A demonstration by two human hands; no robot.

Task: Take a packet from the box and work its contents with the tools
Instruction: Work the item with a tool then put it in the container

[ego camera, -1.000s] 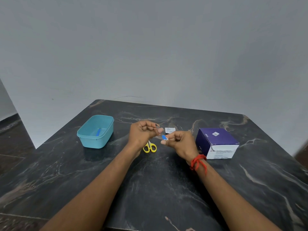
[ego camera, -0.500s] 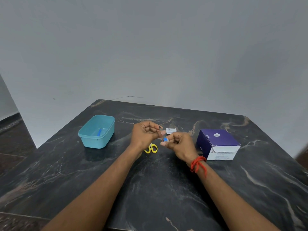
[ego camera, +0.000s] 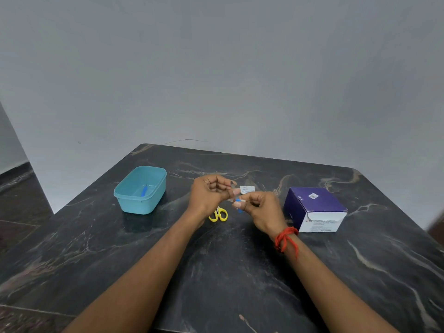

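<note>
My left hand [ego camera: 211, 194] and my right hand [ego camera: 260, 210] meet above the middle of the dark marble table [ego camera: 216, 272]. Between their fingertips they pinch a small blue item [ego camera: 238, 201] with a clear wrapper around it; its exact form is too small to tell. A torn white packet piece [ego camera: 247, 189] lies on the table just behind the hands. The purple and white box [ego camera: 314, 209] stands to the right, its flap shut. Yellow-handled scissors [ego camera: 218, 214] lie under my left wrist, their blades hidden.
A teal plastic tub [ego camera: 141, 189] sits at the left with a small blue piece [ego camera: 144, 190] inside. A red thread is tied round my right wrist [ego camera: 286, 239]. A grey wall rises behind the table's far edge.
Both hands stayed together over the table centre, with my fingers shifting slightly on the small blue item. The view moved a little. Box, tub and scissors did not move.
</note>
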